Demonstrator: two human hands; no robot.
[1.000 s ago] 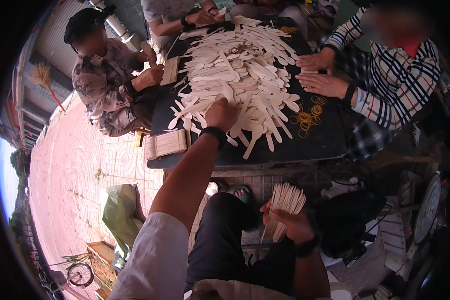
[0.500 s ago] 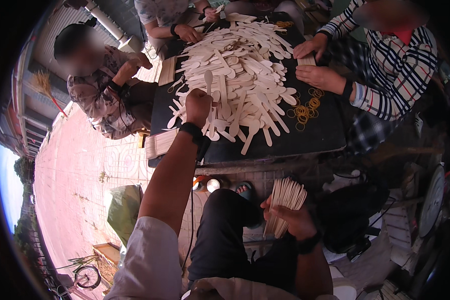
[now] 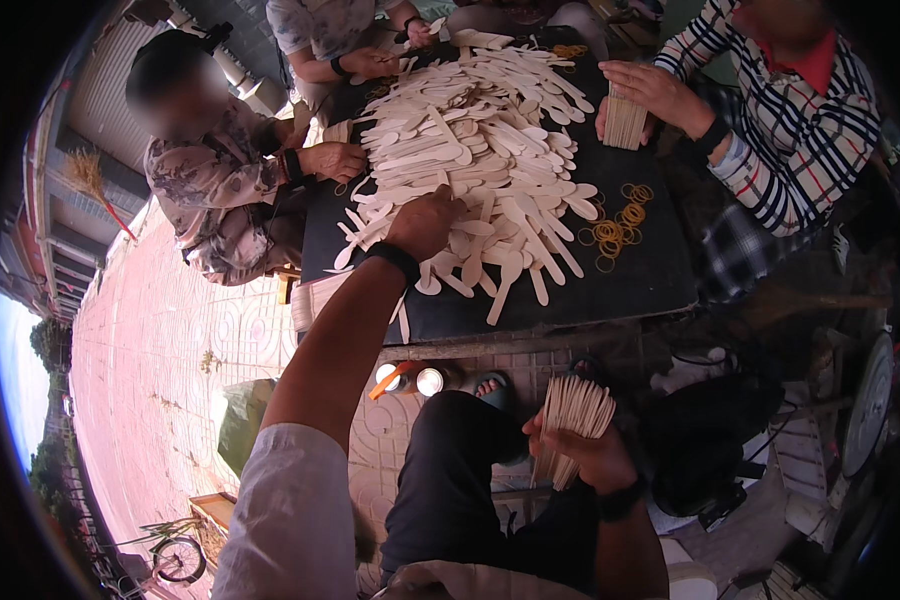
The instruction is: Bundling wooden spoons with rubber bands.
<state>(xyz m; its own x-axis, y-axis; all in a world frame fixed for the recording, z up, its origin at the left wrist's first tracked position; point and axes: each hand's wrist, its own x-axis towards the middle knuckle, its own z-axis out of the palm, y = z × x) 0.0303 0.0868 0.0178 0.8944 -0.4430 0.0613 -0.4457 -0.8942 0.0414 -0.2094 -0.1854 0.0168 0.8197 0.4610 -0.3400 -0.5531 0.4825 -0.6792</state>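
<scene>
A big heap of pale wooden spoons (image 3: 500, 130) covers the middle of the black table (image 3: 610, 290). My left hand (image 3: 425, 222) reaches onto the heap's near left side, fingers curled down. A pale spoon end shows at its fingertips, though the rest of that grip is hidden. Over my lap, to the right, my right hand (image 3: 592, 455) is wrapped round a thick bundle of wooden spoons (image 3: 578, 408), whose ends fan upward. Yellow rubber bands (image 3: 620, 225) lie loose on the table right of the heap.
Co-workers sit round the table; at the right, a person's hands (image 3: 650, 95) hold a bundle upright. Another person's hand (image 3: 332, 160) touches the heap's left side. Two cans (image 3: 430, 381) stand on the floor below the table edge. A black bag (image 3: 710, 430) lies right of my knees.
My left hand, which held up one spoon, has lowered onto the heap. The right co-worker has lifted a bundle upright; the left co-worker has reached to the heap. My right hand keeps its bundle.
</scene>
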